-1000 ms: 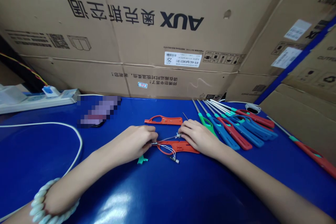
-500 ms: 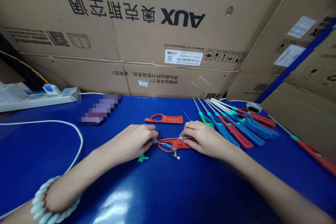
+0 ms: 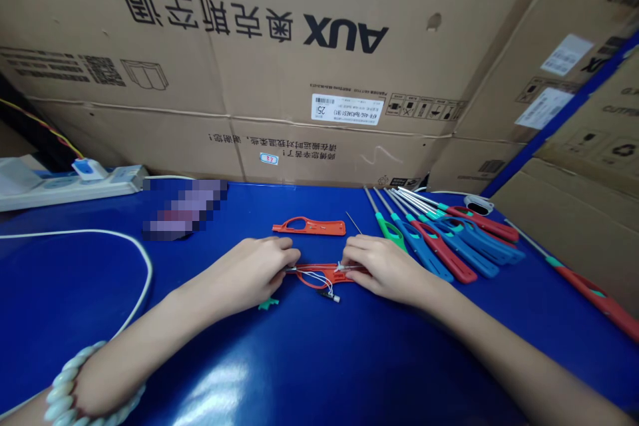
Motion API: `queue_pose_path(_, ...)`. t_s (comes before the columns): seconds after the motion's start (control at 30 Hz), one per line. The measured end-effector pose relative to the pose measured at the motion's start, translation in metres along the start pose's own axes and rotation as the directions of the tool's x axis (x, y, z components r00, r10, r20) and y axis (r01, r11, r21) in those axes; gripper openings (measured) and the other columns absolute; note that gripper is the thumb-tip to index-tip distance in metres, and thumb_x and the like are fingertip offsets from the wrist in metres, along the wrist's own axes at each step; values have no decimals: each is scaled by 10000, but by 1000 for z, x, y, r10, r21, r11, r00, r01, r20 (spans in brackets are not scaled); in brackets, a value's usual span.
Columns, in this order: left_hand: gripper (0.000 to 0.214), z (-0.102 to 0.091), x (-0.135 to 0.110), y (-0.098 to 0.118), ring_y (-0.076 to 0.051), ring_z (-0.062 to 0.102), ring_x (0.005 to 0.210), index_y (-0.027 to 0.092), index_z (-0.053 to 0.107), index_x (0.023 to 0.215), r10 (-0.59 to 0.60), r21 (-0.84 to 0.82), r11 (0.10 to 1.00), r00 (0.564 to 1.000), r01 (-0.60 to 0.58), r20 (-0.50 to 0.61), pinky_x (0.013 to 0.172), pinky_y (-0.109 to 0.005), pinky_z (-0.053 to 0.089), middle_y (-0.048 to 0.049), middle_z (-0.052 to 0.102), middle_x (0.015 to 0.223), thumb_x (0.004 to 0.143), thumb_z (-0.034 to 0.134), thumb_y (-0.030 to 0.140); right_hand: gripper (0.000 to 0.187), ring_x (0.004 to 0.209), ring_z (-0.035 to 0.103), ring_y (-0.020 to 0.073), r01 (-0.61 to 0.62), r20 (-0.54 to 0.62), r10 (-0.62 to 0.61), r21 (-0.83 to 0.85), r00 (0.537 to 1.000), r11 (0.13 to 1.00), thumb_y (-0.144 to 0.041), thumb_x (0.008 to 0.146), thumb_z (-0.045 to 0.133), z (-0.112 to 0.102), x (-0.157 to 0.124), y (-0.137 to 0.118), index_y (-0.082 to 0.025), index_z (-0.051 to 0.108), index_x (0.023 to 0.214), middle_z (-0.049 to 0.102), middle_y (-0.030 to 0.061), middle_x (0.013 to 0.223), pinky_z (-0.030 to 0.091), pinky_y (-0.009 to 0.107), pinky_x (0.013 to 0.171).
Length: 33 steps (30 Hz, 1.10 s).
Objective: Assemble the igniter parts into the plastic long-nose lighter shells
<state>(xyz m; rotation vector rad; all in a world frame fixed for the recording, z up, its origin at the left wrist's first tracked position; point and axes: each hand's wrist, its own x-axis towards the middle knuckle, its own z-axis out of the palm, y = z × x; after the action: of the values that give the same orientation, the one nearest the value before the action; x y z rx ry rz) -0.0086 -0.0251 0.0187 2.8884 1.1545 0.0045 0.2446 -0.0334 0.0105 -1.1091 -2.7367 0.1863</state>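
An orange lighter half-shell lies on the blue table between my hands. My left hand pinches the left end of a thin metal tube with white wires laid along the shell. My right hand is closed on the tube's right end and presses it into the shell. A small black-and-silver part dangles from the wires in front. A second orange half-shell lies just behind. A small green plastic piece sits under my left hand.
Several finished long-nosed lighters in blue, red and green lie fanned at the right, one more at the far right. Cardboard boxes wall the back. A power strip and white cable lie left, beside a blurred object.
The tube and wires, raised above the shell a second ago, now lie down along it. Both hands have closed in slightly toward the shell.
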Motion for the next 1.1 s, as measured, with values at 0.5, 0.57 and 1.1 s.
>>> queue_pose_path(0.5, 184, 1, 0, 1, -165, 608, 678, 190, 568, 825, 13, 37, 999, 1000, -14, 4, 552, -255, 393, -20, 597, 824, 834, 454, 46, 49, 825, 577, 168, -1, -13, 1, 17, 1000, 1000, -173, 889, 583, 3, 0, 2, -163, 631, 881, 613, 48, 895, 446, 267, 712)
queue_pose_path(0.57, 181, 1, 0, 2, -164, 607, 673, 188, 567, 822, 9, 34, 999, 1000, -9, 7, 551, -255, 397, -21, 598, 821, 836, 454, 47, 46, 829, 579, 167, 3, -10, -3, 20, 1000, 1000, -169, 886, 589, 4, 0, 3, -165, 635, 879, 614, 43, 893, 449, 266, 716)
queue_pose_path(1.1, 237, 8, 7, 4, -164, 600, 808, 192, 634, 965, 126, -38, 990, 979, -133, -159, 705, -268, 454, -35, 621, 890, 962, 398, 179, 229, 798, 551, 176, 141, 19, -141, -294, 990, 945, -190, 966, 452, 7, -1, -4, -241, 587, 1142, 591, 44, 899, 415, 276, 661)
